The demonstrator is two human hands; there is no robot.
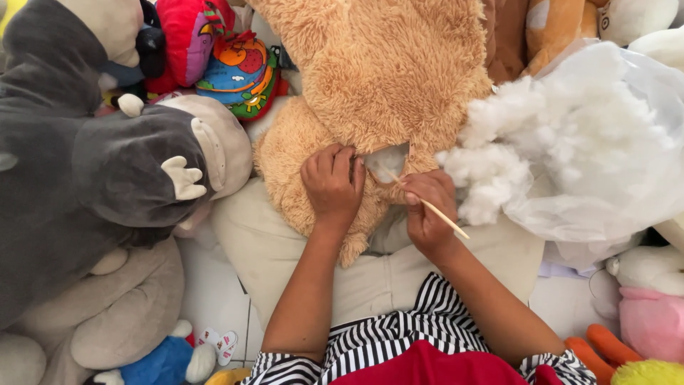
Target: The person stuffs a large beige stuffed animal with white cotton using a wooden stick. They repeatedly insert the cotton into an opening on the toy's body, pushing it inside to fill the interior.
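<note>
Big tan plush bear [377, 71] is lying across the person's lap, seam split open into a small gap [389, 161] in the fur. Left hand [332, 184] is clenched on the fur right at the gap's left edge, pinching it open. Right hand [427, 211] is closed around a thin wooden stick [429, 206] whose tip goes into the gap (its other end pokes out past the wrist). Just to the right, touching the bear, sits a clear plastic bag [605, 207] spilling loose white stuffing [527, 142]. On the left is a huge grey plush [78, 178] with cream claws, and a bright multicoloured plush toy [239, 75] lies behind it. A pink plush [652, 321] sits bottom right.
</note>
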